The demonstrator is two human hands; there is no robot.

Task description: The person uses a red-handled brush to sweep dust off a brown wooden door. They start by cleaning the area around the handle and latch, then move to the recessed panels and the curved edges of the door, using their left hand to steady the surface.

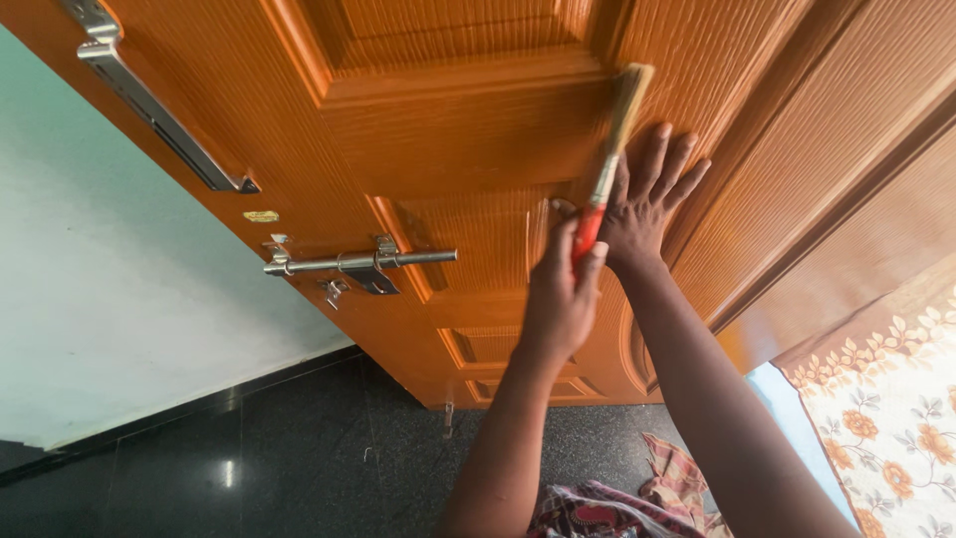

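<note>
A large orange-brown panelled door [468,139] fills the upper scene, leaning across from far left to right. Below it lies a dark polished floor [299,458], with a pale wall [110,299] on the left and a floral curtain [886,418] at the near right. On the door sit a long metal handle [149,105] and, lower, a steel sliding bolt [358,263]. The right hand [647,204] is released, spread flat against the door. The left hand [560,299] grasps the red handle of a paintbrush [609,164], whose bristles touch a raised panel just left of the right hand.
</note>
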